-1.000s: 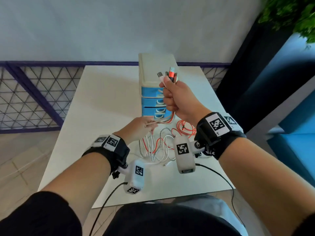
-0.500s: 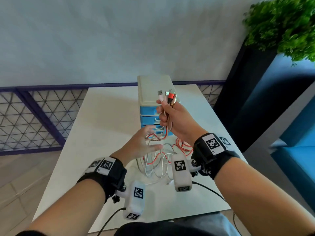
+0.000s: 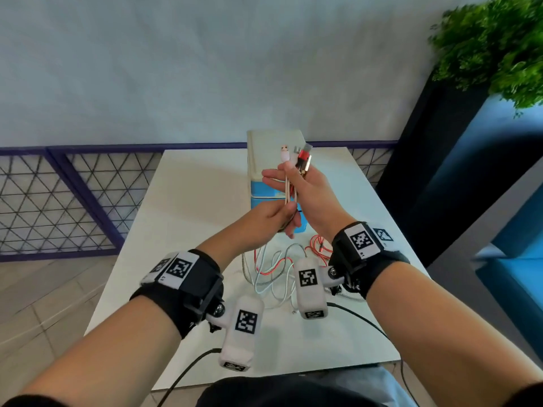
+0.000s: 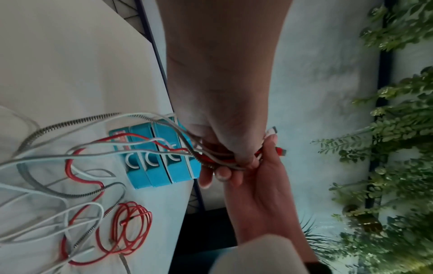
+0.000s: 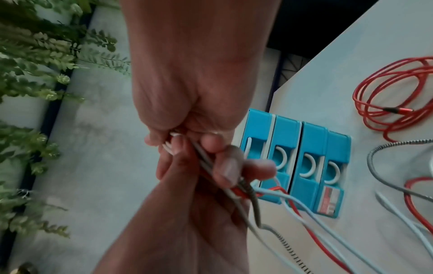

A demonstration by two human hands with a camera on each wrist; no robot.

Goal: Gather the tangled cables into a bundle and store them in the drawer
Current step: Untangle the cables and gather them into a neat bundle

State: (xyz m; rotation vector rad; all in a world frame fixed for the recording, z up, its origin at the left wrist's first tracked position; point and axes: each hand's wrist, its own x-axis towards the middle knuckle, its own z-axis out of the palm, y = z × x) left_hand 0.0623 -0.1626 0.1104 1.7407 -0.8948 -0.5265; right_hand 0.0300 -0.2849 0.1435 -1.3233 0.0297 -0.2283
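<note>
No readable text

Wrist bands [image 3: 363, 239] carry square black-and-white code markers only — the drawer unit's [image 5: 330, 202] red label is too blurred.

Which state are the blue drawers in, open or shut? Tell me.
Shut. In both wrist views the blue drawers have fronts flush in one row, none pulled out.

Both of my hands are raised above the white rectangular table [image 3: 182, 218], and open air surrounds them to the left and right. Directly beyond my right hand [image 3: 305, 195] stands the cream-topped plastic cabinet with blue drawers [image 3: 274, 139]; it blocks any reach straight ahead. Its drawer fronts are all flush. Below my left hand [image 3: 264, 221] hang the red, white and braided grey cables [image 3: 279, 268], and their loops sprawl across the table between my wrists. The red coil [image 5: 389, 109] lies under my right wrist. Bare tabletop stretches left of my left hand.
</note>
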